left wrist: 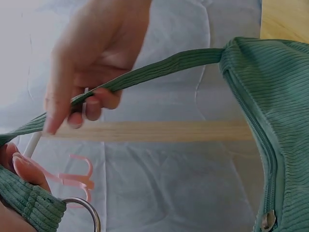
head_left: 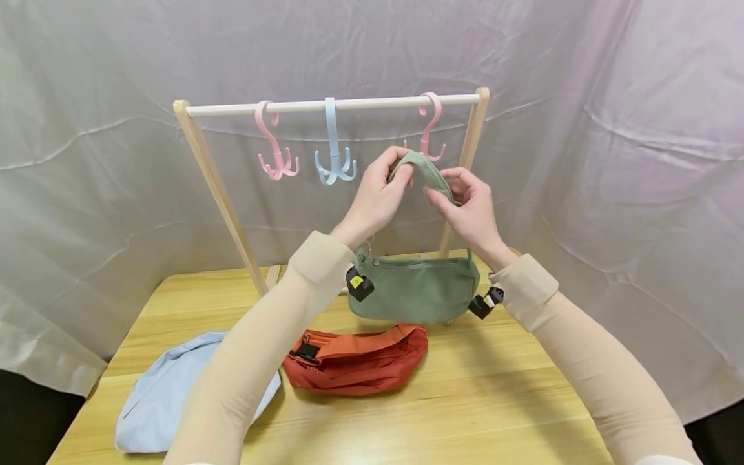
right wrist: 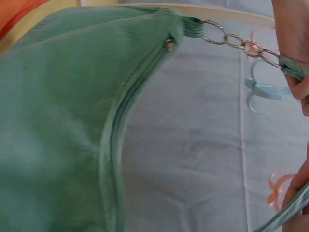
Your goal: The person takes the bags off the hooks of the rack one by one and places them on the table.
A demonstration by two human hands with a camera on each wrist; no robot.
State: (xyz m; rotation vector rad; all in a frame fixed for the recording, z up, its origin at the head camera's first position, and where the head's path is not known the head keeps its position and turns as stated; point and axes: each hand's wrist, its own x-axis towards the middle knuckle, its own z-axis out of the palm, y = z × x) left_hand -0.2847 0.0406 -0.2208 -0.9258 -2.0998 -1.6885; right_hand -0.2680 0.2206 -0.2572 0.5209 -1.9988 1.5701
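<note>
A green corduroy handbag hangs in the air by its strap, its zipper along the top. My left hand grips the strap near its top, thumb in front. To its right, my right hand pinches the strap lower down, as the left wrist view also shows with the right hand on the flat band. A chain of metal rings joins one strap end to the bag. Just behind the hands, a pink hook hangs from the rack's white rod.
Another pink hook and a light blue hook hang farther left. The rack's wooden legs stand on the wooden table. A red belt bag and a light blue bag lie in front. Grey curtain surrounds them.
</note>
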